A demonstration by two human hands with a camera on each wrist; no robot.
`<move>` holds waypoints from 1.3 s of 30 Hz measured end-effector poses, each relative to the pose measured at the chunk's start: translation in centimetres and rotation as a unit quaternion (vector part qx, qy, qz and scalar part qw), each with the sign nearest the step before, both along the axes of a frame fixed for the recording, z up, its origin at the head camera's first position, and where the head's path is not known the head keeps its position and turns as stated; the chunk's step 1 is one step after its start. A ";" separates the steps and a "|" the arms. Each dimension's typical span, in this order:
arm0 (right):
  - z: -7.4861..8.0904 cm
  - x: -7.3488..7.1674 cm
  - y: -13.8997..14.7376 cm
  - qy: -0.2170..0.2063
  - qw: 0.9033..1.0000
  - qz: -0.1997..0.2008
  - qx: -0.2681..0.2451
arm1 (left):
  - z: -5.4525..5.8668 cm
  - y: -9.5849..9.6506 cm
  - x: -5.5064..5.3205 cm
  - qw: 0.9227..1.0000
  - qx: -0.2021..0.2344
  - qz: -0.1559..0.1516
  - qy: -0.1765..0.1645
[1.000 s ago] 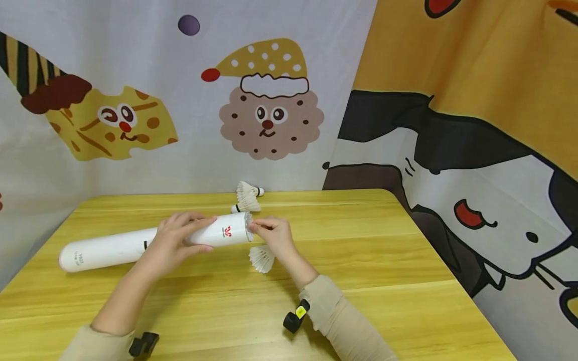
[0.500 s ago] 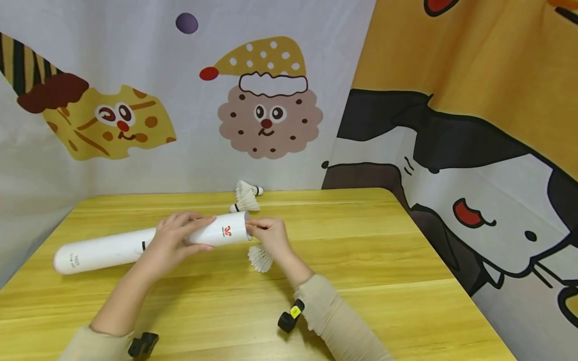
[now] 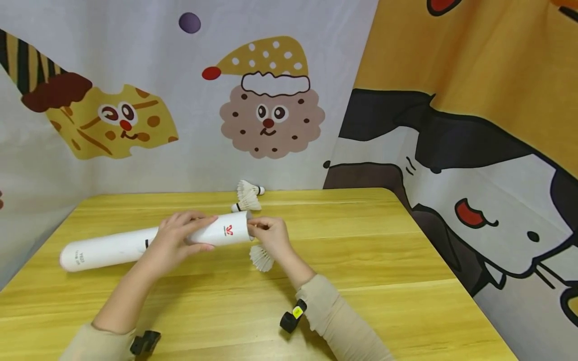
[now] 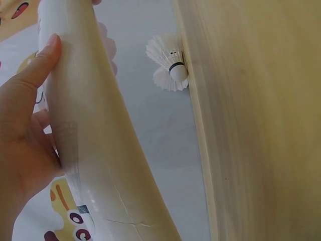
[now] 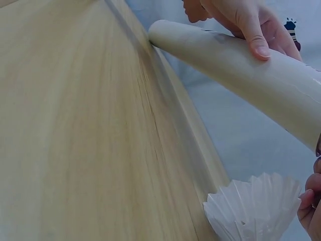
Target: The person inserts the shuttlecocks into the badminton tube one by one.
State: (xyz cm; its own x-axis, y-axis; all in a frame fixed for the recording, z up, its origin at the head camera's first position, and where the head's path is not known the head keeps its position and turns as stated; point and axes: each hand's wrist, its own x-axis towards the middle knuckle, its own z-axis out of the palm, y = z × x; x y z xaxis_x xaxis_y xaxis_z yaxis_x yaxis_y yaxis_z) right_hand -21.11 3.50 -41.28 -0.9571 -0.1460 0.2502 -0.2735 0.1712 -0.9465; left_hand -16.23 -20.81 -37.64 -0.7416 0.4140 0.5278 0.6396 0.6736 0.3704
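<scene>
the left hand (image 3: 180,234) curls its fingers round the white tube (image 3: 119,248) above the bench (image 3: 384,260); the right hand (image 3: 274,238) works at its mouth, pinching or not i can't tell. likely loading or emptying; next calls for steadiness.

Your head view looks from above the near side of the white tube (image 3: 217,232), facing forward and down; farthest off, it spans the tube's full length and the curtain (image 3: 135,40) beyond. Your left wrist view sits close on the tube's near side, facing across it, rolled sideways; it shares the paired shuttlecocks (image 3: 249,201) past the tube with the head view. Your right wrist view, rolled oppositely, faces the curtain from near the tube's right end, one shuttlecock (image 5: 253,211) close before it. Both wrist views share the tube and your left hand (image 3: 173,238).
</scene>
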 end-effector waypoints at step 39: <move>-1.0 3.6 6.6 0.175 0.970 0.000 0.169 | 0.2 -0.6 0.0 1.000 0.014 -0.001 -0.007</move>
State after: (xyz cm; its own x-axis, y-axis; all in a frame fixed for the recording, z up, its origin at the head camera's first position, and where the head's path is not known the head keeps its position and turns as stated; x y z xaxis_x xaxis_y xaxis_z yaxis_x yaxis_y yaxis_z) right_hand -17.46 10.07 -42.25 -0.8225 -0.2766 0.4969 -0.5676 0.4559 -0.6856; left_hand -16.22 -21.37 -37.43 -0.7486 0.4012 0.5279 0.6355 0.6614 0.3985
